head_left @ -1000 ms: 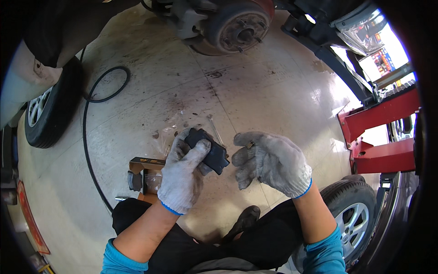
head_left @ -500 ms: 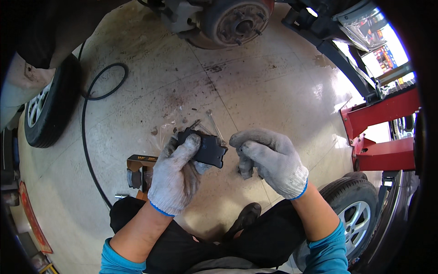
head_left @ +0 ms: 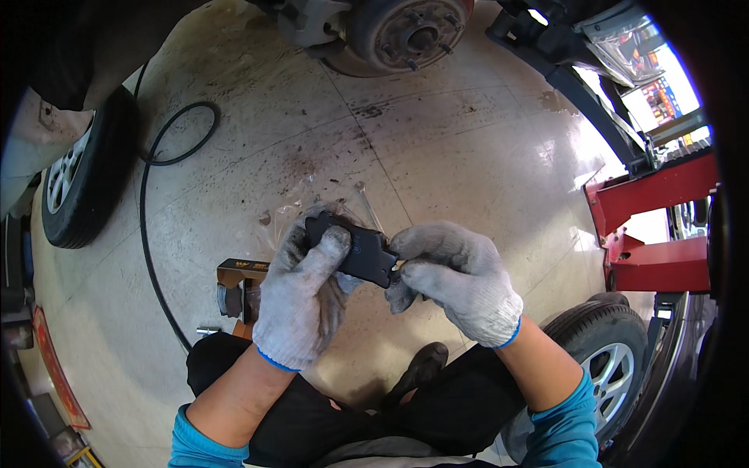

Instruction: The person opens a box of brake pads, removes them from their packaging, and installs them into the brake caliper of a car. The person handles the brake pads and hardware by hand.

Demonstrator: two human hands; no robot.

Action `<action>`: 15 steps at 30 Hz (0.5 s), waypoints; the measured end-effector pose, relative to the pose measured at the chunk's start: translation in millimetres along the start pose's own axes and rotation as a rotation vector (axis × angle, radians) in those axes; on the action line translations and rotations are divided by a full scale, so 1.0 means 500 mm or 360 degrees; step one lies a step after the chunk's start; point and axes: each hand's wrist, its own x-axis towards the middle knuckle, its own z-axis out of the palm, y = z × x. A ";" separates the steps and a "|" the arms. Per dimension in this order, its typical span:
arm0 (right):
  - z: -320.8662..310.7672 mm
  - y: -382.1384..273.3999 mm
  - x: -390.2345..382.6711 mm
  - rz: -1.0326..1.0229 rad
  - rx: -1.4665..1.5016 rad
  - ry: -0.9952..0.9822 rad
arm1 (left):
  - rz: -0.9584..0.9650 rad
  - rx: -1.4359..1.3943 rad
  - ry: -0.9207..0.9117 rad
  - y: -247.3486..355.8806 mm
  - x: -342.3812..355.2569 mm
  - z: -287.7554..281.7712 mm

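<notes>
My left hand, in a grubby white knit glove, grips a black brake pad by its left part, thumb across its face. My right hand, gloved alike, is closed at the pad's right end, thumb and forefinger pinched on something small that I cannot make out. Beneath them on the floor are a wrench, clear plastic wrapping and, to the left, an open cardboard box with a dark part beside it. A small silver cylinder lies near my left knee.
A brake disc with hub hangs above. Wheels rest at left and lower right. A black hose loops over the floor at left; a red lift arm stands at right.
My right hand has turned and moved in to meet the pad's right end, its fingers curling. The pad has tilted flatter in my left hand and shifted slightly.
</notes>
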 end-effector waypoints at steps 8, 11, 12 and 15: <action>-0.002 0.000 0.002 0.0004 -0.0006 0.0079 | 0.0046 -0.0067 -0.0040 0.004 -0.002 -0.003; -0.002 0.001 0.001 -0.0067 -0.0029 0.0203 | 0.0053 -0.0123 -0.0152 0.007 -0.004 -0.002; -0.002 0.002 0.001 -0.0103 -0.0030 0.0248 | 0.0053 -0.0149 -0.0215 0.006 -0.006 -0.006; -0.001 0.004 0.006 -0.0116 0.0023 0.0355 | 0.0051 -0.0168 -0.0300 0.003 -0.011 0.004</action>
